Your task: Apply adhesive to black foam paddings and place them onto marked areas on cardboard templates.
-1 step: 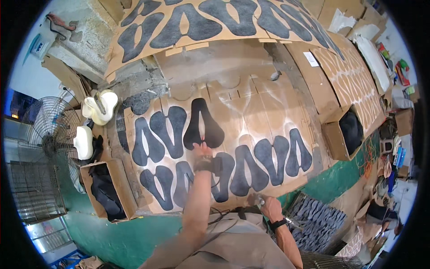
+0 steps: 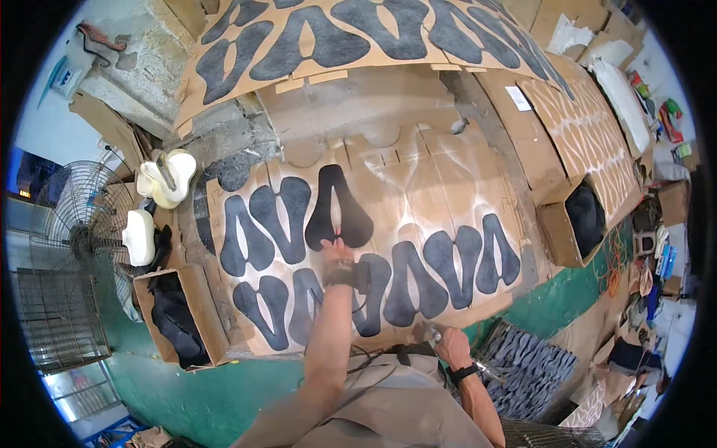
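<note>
On a brown cardboard sheet [image 2: 388,216] lie several black, slit, two-legged pieces that look like shoe uppers. My left hand [image 2: 337,254] reaches over the lower row, fingers pinched at the lower middle of one black upper piece [image 2: 331,205] in the back row. That piece lies next to another black piece [image 2: 291,216] on its left. By the near edge of the sheet, my right hand [image 2: 452,347] is closed around a small metallic tool, seemingly a spray gun [image 2: 427,334]; it is partly blurred. My left wrist and forearm cover parts of the lower row.
Open cardboard boxes with dark pieces stand at left [image 2: 213,313] and right [image 2: 553,228]. Another cardboard sheet with black pieces [image 2: 310,41] slopes up at the back. A wire fan [image 2: 82,216] stands far left. Grey pieces [image 2: 526,369] lie in a heap near my right forearm.
</note>
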`<action>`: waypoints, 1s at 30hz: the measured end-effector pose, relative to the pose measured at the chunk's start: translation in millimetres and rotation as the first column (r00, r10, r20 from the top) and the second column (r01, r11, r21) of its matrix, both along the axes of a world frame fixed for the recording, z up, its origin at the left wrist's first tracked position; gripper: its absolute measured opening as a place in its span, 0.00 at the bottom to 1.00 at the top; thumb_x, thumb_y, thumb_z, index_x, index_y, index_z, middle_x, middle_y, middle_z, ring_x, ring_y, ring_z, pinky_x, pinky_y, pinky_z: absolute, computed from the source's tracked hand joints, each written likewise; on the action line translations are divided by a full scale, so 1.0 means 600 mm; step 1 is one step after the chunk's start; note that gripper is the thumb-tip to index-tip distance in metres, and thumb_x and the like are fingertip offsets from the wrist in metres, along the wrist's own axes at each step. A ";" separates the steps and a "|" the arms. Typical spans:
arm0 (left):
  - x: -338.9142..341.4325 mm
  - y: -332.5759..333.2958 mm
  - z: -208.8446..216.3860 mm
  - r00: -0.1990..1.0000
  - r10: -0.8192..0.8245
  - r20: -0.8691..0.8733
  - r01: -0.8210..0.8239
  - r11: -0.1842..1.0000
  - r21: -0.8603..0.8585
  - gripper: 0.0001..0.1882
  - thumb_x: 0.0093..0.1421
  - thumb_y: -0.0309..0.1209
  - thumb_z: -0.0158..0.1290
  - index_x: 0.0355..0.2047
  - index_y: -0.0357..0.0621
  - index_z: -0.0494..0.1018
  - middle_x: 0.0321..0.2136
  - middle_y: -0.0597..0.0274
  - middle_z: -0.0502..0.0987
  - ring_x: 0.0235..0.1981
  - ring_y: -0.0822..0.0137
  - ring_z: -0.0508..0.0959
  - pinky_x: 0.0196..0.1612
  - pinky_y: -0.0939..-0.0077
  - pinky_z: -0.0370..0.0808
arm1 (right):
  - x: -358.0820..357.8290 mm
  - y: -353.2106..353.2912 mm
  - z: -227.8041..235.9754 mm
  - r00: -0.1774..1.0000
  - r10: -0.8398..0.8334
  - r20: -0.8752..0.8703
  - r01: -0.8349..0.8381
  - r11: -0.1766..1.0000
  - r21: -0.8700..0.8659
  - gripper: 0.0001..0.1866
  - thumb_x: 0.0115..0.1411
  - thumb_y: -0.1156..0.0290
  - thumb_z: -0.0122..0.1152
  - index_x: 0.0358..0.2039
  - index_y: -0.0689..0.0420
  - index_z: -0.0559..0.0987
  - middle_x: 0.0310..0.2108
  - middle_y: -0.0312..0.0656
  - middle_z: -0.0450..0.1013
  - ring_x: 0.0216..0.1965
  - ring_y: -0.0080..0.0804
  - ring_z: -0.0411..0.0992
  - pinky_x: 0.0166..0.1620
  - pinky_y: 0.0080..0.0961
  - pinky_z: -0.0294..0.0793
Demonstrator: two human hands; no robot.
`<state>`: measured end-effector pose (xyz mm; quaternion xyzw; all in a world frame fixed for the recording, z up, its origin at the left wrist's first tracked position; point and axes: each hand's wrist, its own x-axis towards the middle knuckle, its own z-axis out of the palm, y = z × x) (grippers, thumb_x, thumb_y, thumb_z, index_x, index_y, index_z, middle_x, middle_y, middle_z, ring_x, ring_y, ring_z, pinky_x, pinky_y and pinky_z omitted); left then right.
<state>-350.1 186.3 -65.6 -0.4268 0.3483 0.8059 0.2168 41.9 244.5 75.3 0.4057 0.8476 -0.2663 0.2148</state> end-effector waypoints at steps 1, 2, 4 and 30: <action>0.007 0.004 0.013 0.999 0.037 0.020 -0.037 0.999 -0.029 0.22 0.79 0.49 0.34 0.54 0.57 0.76 0.55 0.66 0.81 0.56 0.65 0.77 0.57 0.68 0.72 | -0.001 0.001 0.004 1.000 -0.002 0.003 0.002 1.000 0.002 0.24 0.49 0.76 0.61 0.49 0.50 0.85 0.37 0.58 0.81 0.40 0.58 0.81 0.44 0.51 0.80; 0.013 0.008 0.024 0.998 0.043 0.034 -0.042 0.999 -0.025 0.23 0.79 0.48 0.33 0.55 0.54 0.75 0.56 0.64 0.81 0.59 0.64 0.75 0.63 0.64 0.68 | -0.001 0.002 0.007 1.000 -0.005 -0.004 0.005 1.000 0.001 0.24 0.49 0.76 0.61 0.49 0.50 0.85 0.36 0.58 0.81 0.40 0.59 0.81 0.44 0.51 0.81; 0.019 0.011 0.040 0.997 0.058 0.043 -0.058 0.998 0.004 0.23 0.79 0.49 0.33 0.57 0.52 0.73 0.58 0.64 0.77 0.61 0.65 0.72 0.65 0.64 0.65 | 0.005 0.002 0.002 1.000 -0.007 -0.011 0.007 1.000 -0.001 0.23 0.49 0.76 0.60 0.48 0.51 0.85 0.36 0.58 0.81 0.40 0.59 0.81 0.43 0.51 0.81; 0.024 -0.005 0.022 0.991 0.135 -0.004 -0.133 0.981 0.139 0.30 0.75 0.55 0.43 0.61 0.43 0.69 0.66 0.60 0.65 0.68 0.68 0.63 0.77 0.66 0.47 | -0.015 0.001 0.016 0.999 0.042 -0.016 -0.041 0.999 0.027 0.14 0.51 0.73 0.63 0.40 0.57 0.82 0.32 0.58 0.81 0.36 0.57 0.81 0.40 0.48 0.82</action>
